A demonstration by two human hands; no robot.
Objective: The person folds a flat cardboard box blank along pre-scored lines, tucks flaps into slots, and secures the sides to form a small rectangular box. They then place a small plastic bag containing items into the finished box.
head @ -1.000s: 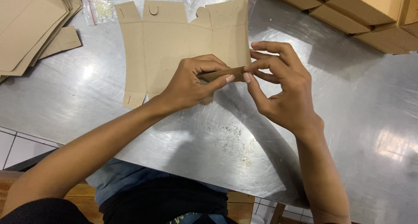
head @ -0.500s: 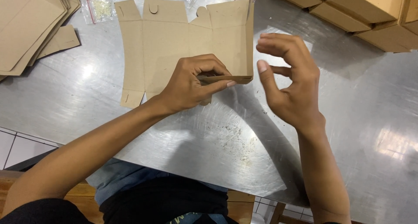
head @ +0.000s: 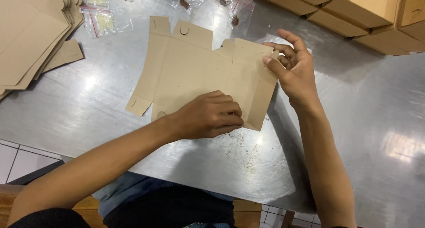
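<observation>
Far left: a stack of flat cardboard blanks [head: 31, 42] lies on the metal table [head: 376, 135], fanned at its edge. Just beyond it, small clear plastic bags [head: 104, 20] with red seal strips rest near the table's far side; more bags holding dark pieces lie further along that edge.

Centre: a single unfolded cardboard box blank [head: 195, 68] lies on the table, tabs pointing away from the person, its right panel creased and raised slightly off the surface.

Left hand [head: 208, 115]: forearm enters from lower left, crossing the near table edge. The hand rests palm down on the blank's near edge, fingers curled inward and held close together, knuckles uppermost, pressing the cardboard flat.

Right hand [head: 294, 68]: forearm rises from lower right, wrist bent toward the blank. Thumb and forefinger are narrowed to a pinch at the blank's upper right corner, touching its edge; the remaining fingers are loosely curled behind.

Far right: assembled brown cardboard boxes [head: 354, 9] stand in a row along the table's far edge, well apart from both hands.
</observation>
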